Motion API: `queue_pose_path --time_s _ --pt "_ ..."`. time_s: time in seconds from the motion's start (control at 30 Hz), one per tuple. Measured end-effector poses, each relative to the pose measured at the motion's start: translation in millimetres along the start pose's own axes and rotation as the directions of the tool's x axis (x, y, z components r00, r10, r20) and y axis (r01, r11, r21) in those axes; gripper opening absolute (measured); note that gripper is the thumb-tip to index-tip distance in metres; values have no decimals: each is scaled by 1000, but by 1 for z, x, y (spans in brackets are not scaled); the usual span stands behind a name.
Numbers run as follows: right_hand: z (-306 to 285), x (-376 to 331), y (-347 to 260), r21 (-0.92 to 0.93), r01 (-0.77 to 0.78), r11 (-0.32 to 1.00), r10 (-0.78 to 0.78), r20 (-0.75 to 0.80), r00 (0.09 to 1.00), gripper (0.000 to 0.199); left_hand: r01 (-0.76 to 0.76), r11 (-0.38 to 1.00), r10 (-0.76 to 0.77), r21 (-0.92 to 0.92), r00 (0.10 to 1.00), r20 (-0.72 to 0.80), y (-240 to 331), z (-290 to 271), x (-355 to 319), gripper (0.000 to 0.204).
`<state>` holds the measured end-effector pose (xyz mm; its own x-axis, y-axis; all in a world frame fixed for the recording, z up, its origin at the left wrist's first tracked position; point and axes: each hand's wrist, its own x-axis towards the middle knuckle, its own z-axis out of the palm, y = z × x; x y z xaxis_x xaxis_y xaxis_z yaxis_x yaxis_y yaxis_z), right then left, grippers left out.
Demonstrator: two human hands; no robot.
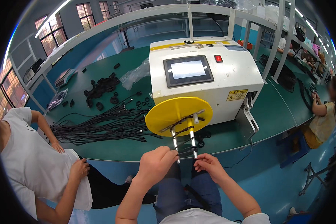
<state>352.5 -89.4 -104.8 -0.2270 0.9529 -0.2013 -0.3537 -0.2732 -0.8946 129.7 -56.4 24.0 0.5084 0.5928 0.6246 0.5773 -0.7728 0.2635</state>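
We saw both of the person's hands raised to the front of a white winding machine [212,80] that stood at the centre of the frame on a green workbench [276,112]. A yellow disc [171,112] faced us from the machine's lower front, and two white prongs [192,140] ran from it down toward the hands. A black cable [186,150] was wound in several turns across those prongs, just below the middle of the frame.

The left hand [155,162] was curled closed at the tip of the left prong, its fingers folded over the cable turns there. The right hand [209,166] lay just beside the right prong, with thumb and forefinger pinched together on the cable's end; how firmly it gripped we could not tell. The two hands were near each other, with the prong tips between them.

On the machine's top we saw a dark-framed touch screen [188,70] glowing white and a red switch [218,58] to its right. To the left of the disc, a loose bundle of black cables [100,127] spread over the bench, and above it sat a heap of small black rings [100,89].

At the lower left sat another person in a white shirt [33,160]. At the far right edge, a third person in a yellow top [323,121] leaned on a bench.
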Motion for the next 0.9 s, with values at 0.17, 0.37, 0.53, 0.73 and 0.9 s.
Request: queue_pose_path --time_s 0.17,0.37,0.53,0.73,0.9 --pt "0 -1 2 5 -3 1000 3 6 1000 20 -19 998 17 -57 999 -29 8 4 -2 20" --pt "-2 0 2 -8 -7 1000 7 5 1000 21 1 990 -17 -142 993 -114 4 8 -9 39" --pt "2 -2 1 -12 -13 1000 14 12 1000 22 25 977 -61 -211 984 -169 -1 13 -21 38" --pt "3 -2 -3 -32 -23 999 23 5 1000 21 201 683 -394 -702 911 -123 -14 35 -39 28" --pt "6 -4 -4 -49 -31 998 31 -12 999 20 229 598 -459 -768 883 -94 -17 39 -50 23"
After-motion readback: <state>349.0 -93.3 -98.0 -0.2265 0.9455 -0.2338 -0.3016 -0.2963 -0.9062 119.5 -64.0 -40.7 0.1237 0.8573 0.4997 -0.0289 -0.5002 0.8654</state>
